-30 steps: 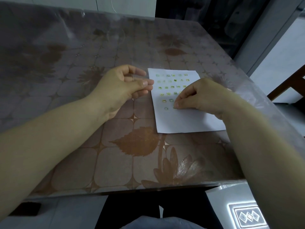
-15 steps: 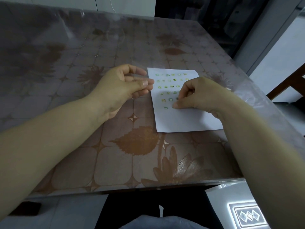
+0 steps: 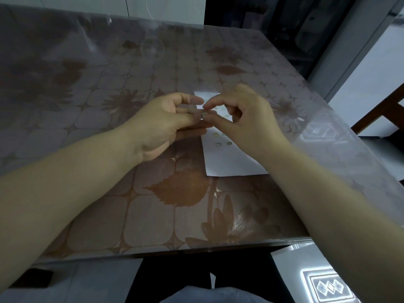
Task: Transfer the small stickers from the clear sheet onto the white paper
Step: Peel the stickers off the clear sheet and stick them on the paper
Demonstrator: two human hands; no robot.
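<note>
Fingertips (image 3: pixel 210 103) of the right hand (image 3: pixel 247 121) are closed together, thumb against forefinger, pinching at one tiny green-edged sticker (image 3: pixel 203 115) right at the edge of the thin clear plastic sheet (image 3: pixel 192 107). That sheet is honestly hard to make out, it's just a hazy film over the other hand's fingers. The left hand (image 3: pixel 166 123) has it clamped between thumb on top and curled fingers underneath, held up off the table, so the two hands basically meet in the middle with the sticker between them. The right hand's other fingers are curled back loosely toward the palm. Just below and behind the hands, the white rectangular sheet of paper (image 3: pixel 229 159) lies flat, and its far half is mostly hidden by the right hand. A few small green stickers already stuck down (image 3: pixel 228 143) show in the gap under the wrist, in short rows. Everything sits on the brown table with a leaf-and-flower pattern under a glossy clear cover (image 3: pixel 109 215). Off to the right there's a bit of a brown wooden chair frame (image 3: pixel 384 114), and down on the pale floor a flat dark object (image 3: pixel 32 278) at the left and a bright diamond-patterned tile (image 3: pixel 328 287) at the right.
</note>
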